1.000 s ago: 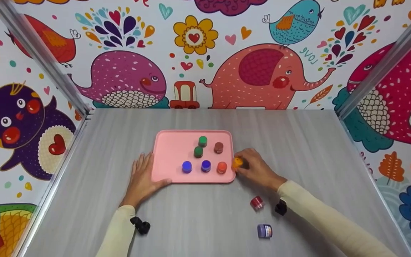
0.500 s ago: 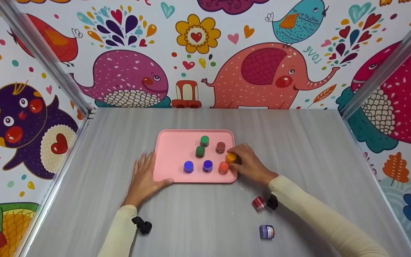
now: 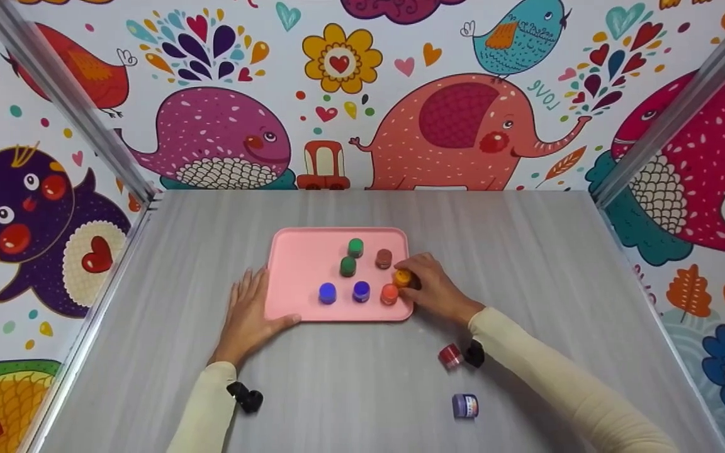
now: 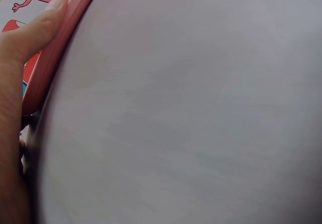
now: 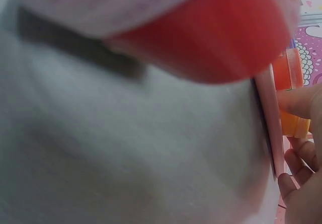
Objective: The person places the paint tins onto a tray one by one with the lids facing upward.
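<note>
A pink tray (image 3: 299,251) lies on the grey table with several small paint jars standing on it. My right hand (image 3: 433,283) is at the tray's right side, thumb and fingers pinching a yellow-orange paint jar (image 3: 403,278) just inside the rim. Beside that jar are an orange-red jar (image 3: 389,294) and a brown jar (image 3: 384,258). Two blue jars, one of them a lighter blue jar (image 3: 327,293), and two green jars, including the brighter green jar (image 3: 355,247), stand further left. My left hand (image 3: 249,318) rests at the tray's front left corner, fingers straight along the side, thumb (image 4: 45,25) over the front rim.
In front of the tray, a red paint jar (image 3: 450,356) lies tipped on the table (image 3: 350,384), close to the right wrist's black camera (image 3: 474,353). Nearer the front lies a purple jar (image 3: 466,406) on its side. Patterned walls (image 3: 224,138) enclose the table's back and sides.
My right hand has carried the yellow-orange jar leftward, from over the tray's right rim to inside it, between the brown and orange-red jars. The left hand keeps its place.
</note>
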Tool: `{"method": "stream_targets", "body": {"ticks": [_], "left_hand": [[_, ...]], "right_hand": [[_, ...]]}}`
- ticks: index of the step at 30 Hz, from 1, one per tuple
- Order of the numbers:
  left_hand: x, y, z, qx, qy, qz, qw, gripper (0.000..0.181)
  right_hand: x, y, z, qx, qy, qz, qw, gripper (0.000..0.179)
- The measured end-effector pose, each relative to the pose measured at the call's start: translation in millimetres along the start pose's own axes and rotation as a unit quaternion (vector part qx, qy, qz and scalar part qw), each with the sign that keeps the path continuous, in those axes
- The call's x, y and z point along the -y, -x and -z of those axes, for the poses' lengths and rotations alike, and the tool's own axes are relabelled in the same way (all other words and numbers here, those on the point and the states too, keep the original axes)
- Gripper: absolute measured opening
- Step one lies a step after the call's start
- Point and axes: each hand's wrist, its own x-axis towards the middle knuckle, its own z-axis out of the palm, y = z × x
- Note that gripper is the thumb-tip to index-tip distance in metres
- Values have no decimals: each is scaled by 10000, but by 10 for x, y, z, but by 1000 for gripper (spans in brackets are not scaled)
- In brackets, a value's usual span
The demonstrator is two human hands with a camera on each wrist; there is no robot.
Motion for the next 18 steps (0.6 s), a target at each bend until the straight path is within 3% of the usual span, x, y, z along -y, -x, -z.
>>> {"method": "stream_targets", "body": {"ticks": [9, 18], "left_hand": [[-6, -10, 2, 33, -3, 16, 10000, 131], [-5, -5, -6, 35, -31, 44, 10000, 131]], "right_hand": [[-27, 71, 13, -171, -70, 22, 9998, 52], [-67, 228, 152, -204, -181, 90, 9996, 46]]}}
